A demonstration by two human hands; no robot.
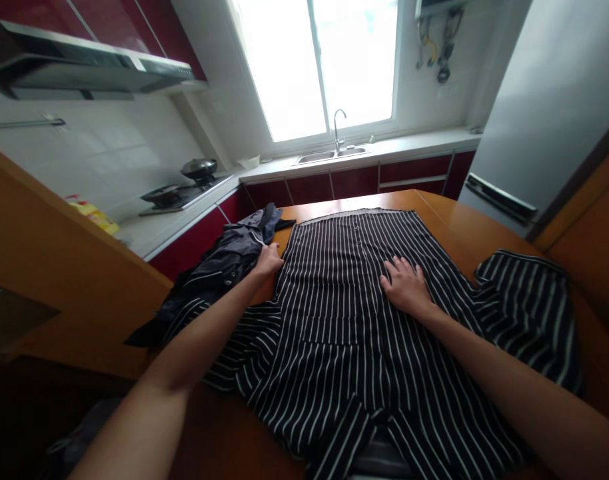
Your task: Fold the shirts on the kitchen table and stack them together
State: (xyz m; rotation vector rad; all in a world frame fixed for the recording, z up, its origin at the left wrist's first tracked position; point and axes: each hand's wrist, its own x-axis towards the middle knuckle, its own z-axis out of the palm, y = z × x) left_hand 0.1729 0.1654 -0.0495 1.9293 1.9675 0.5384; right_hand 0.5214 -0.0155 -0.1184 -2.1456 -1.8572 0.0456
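Seen from the head-worn camera, a black shirt with white stripes [329, 293] lay front up across a wooden table [442, 210] in a kitchen, its hem near the rounded far edge and its collar [347, 437] toward the near edge. The person's right hand [407, 287] rested palm down on the shirt, fingers spread, just to the right of the button placket [367, 267]. The left hand [269, 259] touched the shirt's left side, its fingers curled; whether they pinched the cloth could not be told.

One sleeve [529, 310] lay bunched by the table's right edge, while the other sleeve [249, 337] reached toward the left edge, beneath the person's left forearm. A chest pocket [329, 330] showed to the left of the placket. Along the table's left edge, just beside the left hand, a heap of dark garments [212, 257] lay crumpled.

Beyond the far edge, a pale counter [424, 141] carried a sink [317, 157] with a curved tap [338, 127] below a bright window [289, 67]. A lidded pan [199, 168] sat on the stove at left, and a silver refrigerator [539, 113] stood at right.
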